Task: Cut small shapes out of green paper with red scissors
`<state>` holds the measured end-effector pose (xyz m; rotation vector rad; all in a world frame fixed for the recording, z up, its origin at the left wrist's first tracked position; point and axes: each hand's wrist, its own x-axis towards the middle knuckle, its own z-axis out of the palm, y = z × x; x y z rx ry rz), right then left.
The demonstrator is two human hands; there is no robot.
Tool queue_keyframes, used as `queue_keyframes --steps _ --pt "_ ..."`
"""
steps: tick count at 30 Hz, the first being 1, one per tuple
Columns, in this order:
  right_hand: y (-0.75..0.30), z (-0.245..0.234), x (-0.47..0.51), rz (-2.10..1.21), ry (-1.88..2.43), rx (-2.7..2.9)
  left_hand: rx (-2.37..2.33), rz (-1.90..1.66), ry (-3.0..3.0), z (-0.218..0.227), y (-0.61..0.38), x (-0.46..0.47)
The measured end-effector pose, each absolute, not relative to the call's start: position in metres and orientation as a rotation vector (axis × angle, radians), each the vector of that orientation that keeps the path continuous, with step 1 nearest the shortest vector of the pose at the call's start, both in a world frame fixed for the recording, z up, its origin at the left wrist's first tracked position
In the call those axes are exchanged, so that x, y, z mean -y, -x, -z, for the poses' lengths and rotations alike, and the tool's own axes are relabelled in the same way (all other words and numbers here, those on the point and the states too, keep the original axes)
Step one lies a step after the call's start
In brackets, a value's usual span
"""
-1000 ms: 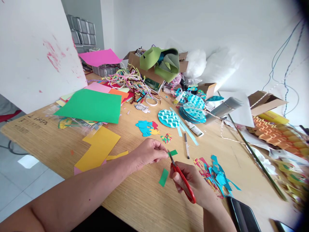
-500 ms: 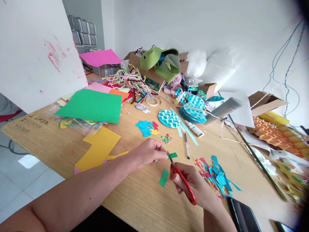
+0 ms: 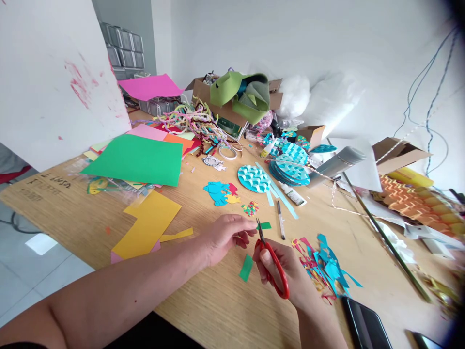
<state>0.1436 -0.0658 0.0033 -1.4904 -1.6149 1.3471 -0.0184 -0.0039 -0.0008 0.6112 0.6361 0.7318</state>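
Red-handled scissors [image 3: 278, 274] are gripped in my right hand [image 3: 279, 261], blades pointing up and away from me. Their narrow blades overlap a small green paper strip [image 3: 265, 226]. My left hand [image 3: 228, 232] is just left of the blades, its index finger stretched to the strip's left end and the other fingers loosely bent, apart from it. Below, between the hands, lies another green paper piece [image 3: 246, 268]. Beyond them are tiny coloured paper bits [image 3: 250, 208] and a blue fish cut-out [image 3: 217, 193] beside red and yellow cut-outs.
Paper scraps [image 3: 330, 261] and a black phone [image 3: 365, 322] lie to the right. A pen [image 3: 281, 220], a glue bottle [image 3: 293, 195] and a scale-patterned disc [image 3: 253, 178] are farther back. Yellow paper [image 3: 154, 220] and a green sheet [image 3: 138, 160] are at left.
My left hand's pinch has loosened, and its index finger now stretches out to the right. The scissors have shifted slightly up and left, standing more upright.
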Motion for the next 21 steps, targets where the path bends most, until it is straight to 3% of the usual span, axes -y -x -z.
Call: queue_keyframes --steps 21 --pt "-0.1383 -0.0088 0.0647 -1.405 1.518 1.633 -0.759 -0.768 -0.788 0.0051 0.0175 0.0044"
